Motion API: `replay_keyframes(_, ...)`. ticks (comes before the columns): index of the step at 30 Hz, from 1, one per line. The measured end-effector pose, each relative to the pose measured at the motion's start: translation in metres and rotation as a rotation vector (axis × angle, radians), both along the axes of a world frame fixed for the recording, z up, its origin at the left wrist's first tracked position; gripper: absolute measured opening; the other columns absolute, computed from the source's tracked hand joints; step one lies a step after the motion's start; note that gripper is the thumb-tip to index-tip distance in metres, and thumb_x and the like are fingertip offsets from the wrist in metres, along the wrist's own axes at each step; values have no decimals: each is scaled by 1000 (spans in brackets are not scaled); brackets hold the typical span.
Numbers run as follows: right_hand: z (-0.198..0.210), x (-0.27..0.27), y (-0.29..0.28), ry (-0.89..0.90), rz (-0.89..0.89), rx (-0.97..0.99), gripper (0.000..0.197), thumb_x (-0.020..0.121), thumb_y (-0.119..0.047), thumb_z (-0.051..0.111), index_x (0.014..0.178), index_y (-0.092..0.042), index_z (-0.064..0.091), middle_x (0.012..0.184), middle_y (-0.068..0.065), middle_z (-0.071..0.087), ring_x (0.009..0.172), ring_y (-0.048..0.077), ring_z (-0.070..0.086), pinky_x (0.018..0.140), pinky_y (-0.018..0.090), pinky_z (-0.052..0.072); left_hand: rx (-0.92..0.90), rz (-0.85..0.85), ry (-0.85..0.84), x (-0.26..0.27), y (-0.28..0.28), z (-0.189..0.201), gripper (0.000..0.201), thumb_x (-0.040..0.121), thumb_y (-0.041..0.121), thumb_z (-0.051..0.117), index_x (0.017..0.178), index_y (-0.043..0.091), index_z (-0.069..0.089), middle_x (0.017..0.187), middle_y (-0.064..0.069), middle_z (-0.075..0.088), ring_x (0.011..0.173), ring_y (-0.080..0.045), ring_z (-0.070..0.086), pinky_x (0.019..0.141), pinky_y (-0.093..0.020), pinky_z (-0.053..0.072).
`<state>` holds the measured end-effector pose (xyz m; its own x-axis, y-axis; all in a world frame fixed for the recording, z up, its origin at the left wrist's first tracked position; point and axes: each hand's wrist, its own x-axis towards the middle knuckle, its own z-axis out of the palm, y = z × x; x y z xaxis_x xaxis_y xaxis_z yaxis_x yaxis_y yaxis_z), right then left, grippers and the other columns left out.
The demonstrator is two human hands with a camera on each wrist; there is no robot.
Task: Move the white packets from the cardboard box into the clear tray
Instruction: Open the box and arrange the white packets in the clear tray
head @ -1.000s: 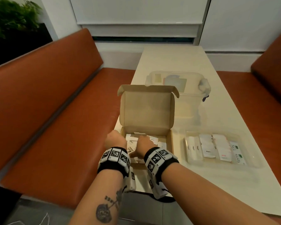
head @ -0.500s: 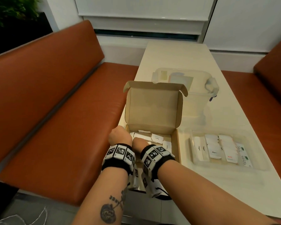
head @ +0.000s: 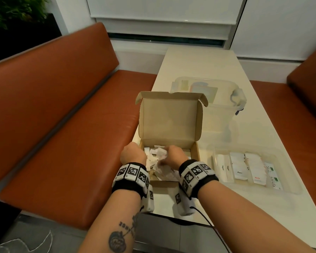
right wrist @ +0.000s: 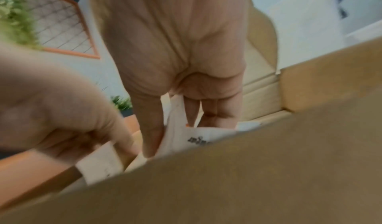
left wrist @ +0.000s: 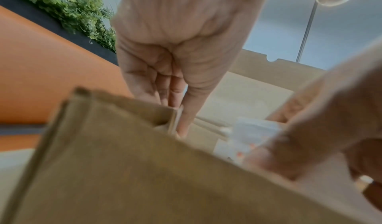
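right hand (right wrist: 175, 64) pinches white packets (right wrist: 194, 139) inside cardboard box (head: 170, 121), left hand (left wrist: 175, 47) released; next: carry to clear tray (head: 292, 187).

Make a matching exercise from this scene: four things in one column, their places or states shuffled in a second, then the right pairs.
Things:
1. cardboard box
2. clear tray
3. lidded clear tub
4. right hand

Places or states:
A. behind the box, farther up the table
B. lid standing open, loose packets inside
C. pinching white packets inside the box
D. to the right of the box, packets laid in a row

Pairs: 1-B, 2-D, 3-A, 4-C
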<state>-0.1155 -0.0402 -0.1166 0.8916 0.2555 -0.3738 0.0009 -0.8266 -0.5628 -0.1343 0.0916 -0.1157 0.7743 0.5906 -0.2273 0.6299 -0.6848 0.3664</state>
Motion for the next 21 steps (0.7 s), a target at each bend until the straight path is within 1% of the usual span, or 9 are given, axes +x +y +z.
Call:
replay_keyframes(3, 6, 5, -17, -39, -87, 85, 56, 80, -26, 74, 128, -6, 52, 121, 11, 62, 109, 24, 59, 89, 29, 48, -32, -4, -5, -1, -1, -2, 14, 90, 6, 49, 91, 7, 63, 97, -11, 67, 89, -28, 64, 71, -33, 53)
replay_keyframes(5, 9, 9, -26, -53, -123, 165, 53, 81, -23, 73, 127, -7, 53, 119, 10, 63, 103, 22, 61, 84, 26, 48, -27, -16, -23, -1, -3, -2, 14, 90, 7, 49, 91, 8, 63, 96, -11, 66, 89, -28, 64, 70, -33, 52)
replay_keyframes(8, 12, 12, -33, -96, -152, 253, 39, 81, -22, 73, 116, -11, 60, 109, 7, 67, 82, 12, 56, 59, 13, 39, 18, -33, -34, -1, -5, 1, 21, 92, 3, 43, 92, 6, 64, 97, -13, 66, 90, -30, 64, 67, -33, 48)
replay_keyframes(9, 12, 13, -35, -108, -156, 264, 36, 80, -22, 73, 112, -12, 61, 105, 5, 68, 78, 11, 54, 52, 11, 35, 35, -38, -27, 0, -5, 2, 23, 92, 1, 42, 92, 5, 65, 98, -13, 67, 90, -30, 64, 68, -33, 49)
replay_keyframes(10, 12, 14, -36, -119, -157, 269, 33, 80, -23, 73, 109, -12, 62, 102, 5, 68, 75, 11, 54, 49, 10, 33, 51, -44, -13, 1, -5, 3, 23, 92, 1, 43, 93, 5, 66, 98, -13, 67, 90, -30, 64, 70, -34, 51)
replay_keyframes(12, 13, 15, -38, -122, -159, 287, 30, 79, -22, 74, 105, -12, 63, 100, 6, 69, 75, 13, 55, 53, 16, 37, 80, -55, 15, 3, -4, 3, 22, 92, 1, 45, 93, 6, 66, 97, -13, 67, 89, -30, 65, 73, -34, 54)
replay_keyframes(15, 14, 16, -40, -108, -151, 300, 33, 80, -22, 73, 109, -12, 63, 102, 6, 68, 81, 14, 57, 69, 23, 42, 110, -64, 39, 7, -5, 6, 21, 92, 2, 47, 92, 8, 66, 97, -12, 67, 88, -29, 64, 70, -32, 51)
replay_keyframes(19, 12, 15, -45, -99, -152, 305, 35, 81, -21, 73, 113, -12, 61, 105, 7, 67, 91, 21, 62, 76, 29, 48, 96, -43, 45, 6, -9, 9, 22, 92, 2, 46, 95, 8, 66, 100, -12, 67, 91, -29, 64, 70, -32, 50)
replay_keyframes(21, 14, 15, -48, -107, -164, 328, 33, 81, -21, 73, 110, -12, 62, 104, 7, 67, 94, 22, 63, 79, 32, 50, 79, -34, -15, 3, -14, 12, 21, 94, 6, 46, 100, 8, 65, 104, -13, 67, 95, -30, 63, 74, -33, 51)
